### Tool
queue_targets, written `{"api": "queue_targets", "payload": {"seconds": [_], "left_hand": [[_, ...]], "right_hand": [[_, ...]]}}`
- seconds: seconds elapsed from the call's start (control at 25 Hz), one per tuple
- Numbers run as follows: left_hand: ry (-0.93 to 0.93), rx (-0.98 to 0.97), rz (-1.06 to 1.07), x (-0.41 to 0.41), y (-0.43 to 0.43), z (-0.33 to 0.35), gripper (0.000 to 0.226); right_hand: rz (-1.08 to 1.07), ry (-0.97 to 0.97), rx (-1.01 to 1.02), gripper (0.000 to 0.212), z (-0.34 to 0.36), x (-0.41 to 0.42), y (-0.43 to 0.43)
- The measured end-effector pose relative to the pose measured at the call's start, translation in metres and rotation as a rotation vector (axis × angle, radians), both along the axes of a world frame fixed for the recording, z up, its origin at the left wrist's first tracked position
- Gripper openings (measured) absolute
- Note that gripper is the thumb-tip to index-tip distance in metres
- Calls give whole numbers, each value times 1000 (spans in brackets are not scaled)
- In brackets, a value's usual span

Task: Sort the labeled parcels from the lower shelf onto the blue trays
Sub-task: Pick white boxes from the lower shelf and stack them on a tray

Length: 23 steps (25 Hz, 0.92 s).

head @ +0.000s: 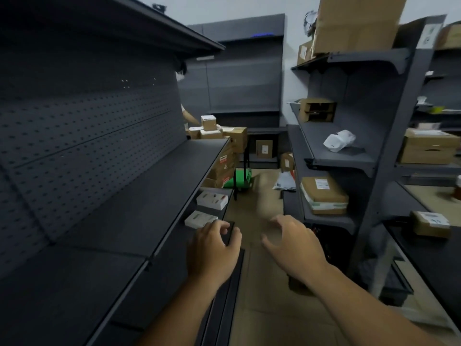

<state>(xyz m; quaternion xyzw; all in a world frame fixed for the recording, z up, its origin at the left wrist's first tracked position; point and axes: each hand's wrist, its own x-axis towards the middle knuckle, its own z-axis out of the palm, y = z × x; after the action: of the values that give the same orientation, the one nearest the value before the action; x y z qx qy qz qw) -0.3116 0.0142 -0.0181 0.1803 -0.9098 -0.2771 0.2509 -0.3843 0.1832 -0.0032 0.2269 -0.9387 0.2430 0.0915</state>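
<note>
The left hand (214, 248) curls its fingers around a small dark object (230, 234) at the front edge of the lower shelf (219, 270); what the object is cannot be told. Just beyond that hand on the same shelf lies a white labeled parcel (199, 219), and a second white parcel (212, 200) sits farther along (both flat, labels up). The right hand (291, 242) hangs over the aisle beside the lower shelf, fingers spread and loosely bent, holding nothing. Above the lower shelf a bare dark shelf (149, 196) runs along the pegboard.
</note>
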Motion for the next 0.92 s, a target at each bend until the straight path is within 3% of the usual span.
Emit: {"api": "queue_targets", "payload": {"seconds": [0.28, 0.44, 0.64, 0.76, 0.92], "left_hand": [[-77, -62, 188, -195, -55, -44, 35], [-153, 46, 327, -280, -74, -59, 34], [-183, 184, 498, -352, -130, -85, 32], [-216, 295, 567, -381, -169, -115, 33], [-285, 320, 711, -408, -205, -146, 36]], "right_hand": [[161, -39, 41, 50, -44, -233, -68], [293, -124, 59, 38, -58, -342, -110], [426, -177, 113, 39, -82, -438, -179], [514, -306, 121, 44, -108, -481, -224], [577, -337, 218, 49, -139, -525, -277]]}}
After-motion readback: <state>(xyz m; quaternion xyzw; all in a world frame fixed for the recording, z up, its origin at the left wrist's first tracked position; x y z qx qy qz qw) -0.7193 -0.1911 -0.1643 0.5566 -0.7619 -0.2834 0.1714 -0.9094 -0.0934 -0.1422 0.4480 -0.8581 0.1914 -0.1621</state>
